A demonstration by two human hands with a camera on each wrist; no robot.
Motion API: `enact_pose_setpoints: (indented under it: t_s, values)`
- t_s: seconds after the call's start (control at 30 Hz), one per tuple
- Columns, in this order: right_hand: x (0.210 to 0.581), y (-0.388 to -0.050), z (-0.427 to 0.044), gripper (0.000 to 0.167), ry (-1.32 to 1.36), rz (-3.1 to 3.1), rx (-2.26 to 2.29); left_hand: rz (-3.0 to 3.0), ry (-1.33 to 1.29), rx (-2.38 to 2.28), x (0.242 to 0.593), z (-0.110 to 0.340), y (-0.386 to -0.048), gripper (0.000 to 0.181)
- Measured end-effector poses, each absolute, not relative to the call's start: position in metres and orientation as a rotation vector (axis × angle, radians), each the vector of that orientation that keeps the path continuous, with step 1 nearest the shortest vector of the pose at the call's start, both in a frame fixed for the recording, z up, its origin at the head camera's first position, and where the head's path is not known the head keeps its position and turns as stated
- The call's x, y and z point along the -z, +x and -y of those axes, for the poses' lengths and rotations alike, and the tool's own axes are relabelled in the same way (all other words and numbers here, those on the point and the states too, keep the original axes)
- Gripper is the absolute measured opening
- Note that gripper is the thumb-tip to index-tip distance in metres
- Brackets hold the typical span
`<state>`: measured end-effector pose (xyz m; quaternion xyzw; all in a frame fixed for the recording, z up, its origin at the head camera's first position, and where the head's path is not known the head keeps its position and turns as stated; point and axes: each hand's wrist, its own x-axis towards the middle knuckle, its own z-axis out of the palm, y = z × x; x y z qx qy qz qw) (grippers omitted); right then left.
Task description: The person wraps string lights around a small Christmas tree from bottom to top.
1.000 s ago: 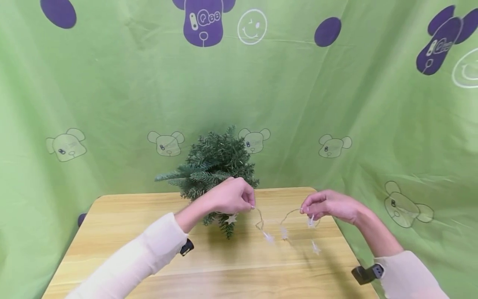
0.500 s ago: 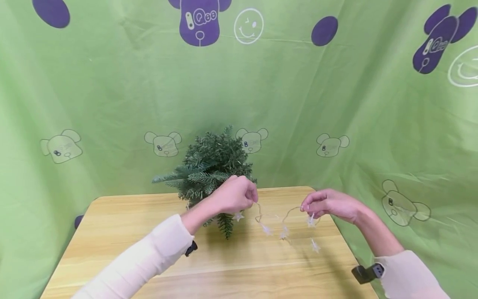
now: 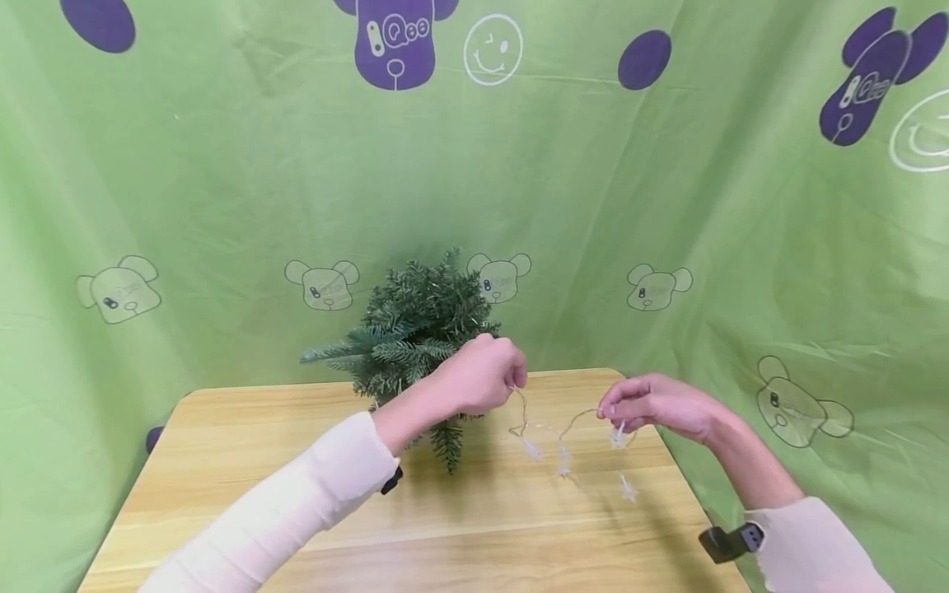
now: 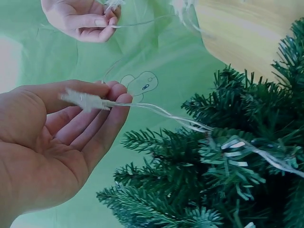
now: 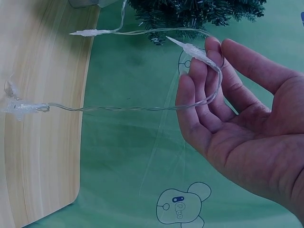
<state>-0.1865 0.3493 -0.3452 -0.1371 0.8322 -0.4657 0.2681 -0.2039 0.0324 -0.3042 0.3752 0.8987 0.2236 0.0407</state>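
A small green artificial Christmas tree (image 3: 423,321) stands at the table's far side. My left hand (image 3: 485,375), in front of its right side, pinches the clear wire of a star string light (image 4: 161,113) between thumb and fingertips. One white star (image 4: 85,100) lies across that hand's fingers, and the wire runs on into the branches. To the right, over the table, my right hand (image 3: 652,403) pinches the same string between thumb and index finger. Stars dangle from it, including a star (image 3: 628,487) below the hand and a star (image 5: 192,51) beside the fingers.
The wooden table (image 3: 334,511) has rounded far corners. Green printed cloth (image 3: 556,189) hangs behind and on both sides. Each wrist wears a black camera, such as the right wrist camera (image 3: 730,543). A grey object (image 5: 84,3) shows partly beneath the tree.
My left hand has moved right and slightly up with the wire, away from the tree's middle. The star beneath that hand is now hidden in the head view. The right hand has barely moved.
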Motion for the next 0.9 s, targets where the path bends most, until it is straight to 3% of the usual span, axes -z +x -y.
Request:
enact_pose_setpoints:
  t_s: [0.9]
  values:
    - [0.344, -0.185, -0.348, 0.028, -0.344, -2.263, 1.255, -2.787, 1.204, -0.477, 0.309, -0.05, -0.207, 0.041]
